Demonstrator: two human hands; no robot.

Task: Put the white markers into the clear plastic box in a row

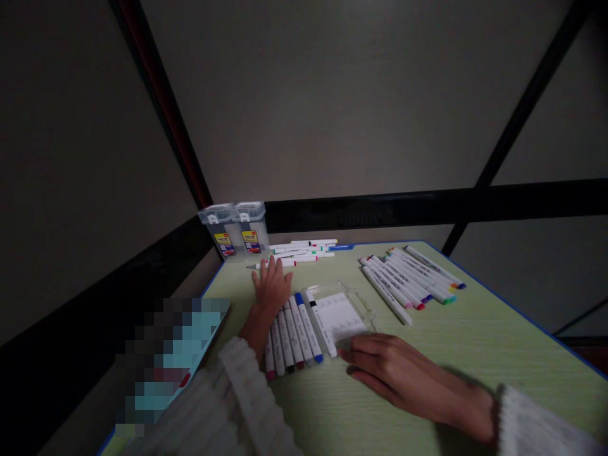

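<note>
My left hand (272, 288) reaches over the table with its fingers spread, just short of a white marker with a grey tip and red band (285, 263). Beneath my left wrist lies a row of several white markers (294, 329) with pink, black, dark red and blue ends. My right hand (387, 364) has its fingers curled together at the near edge of a clear plastic case (365, 310), seemingly gripping it; the exact contact is hidden. Inside the case is a white card (338, 310). One white marker with a black band (323, 326) lies along the case's left side.
Two clear lidded boxes (251, 231) with yellow labels stand at the back left. More markers lie loose (304, 248) along the back edge. A fan of several markers (403, 275) lies at right. A pixelated turquoise object (190, 354) lies at the left edge.
</note>
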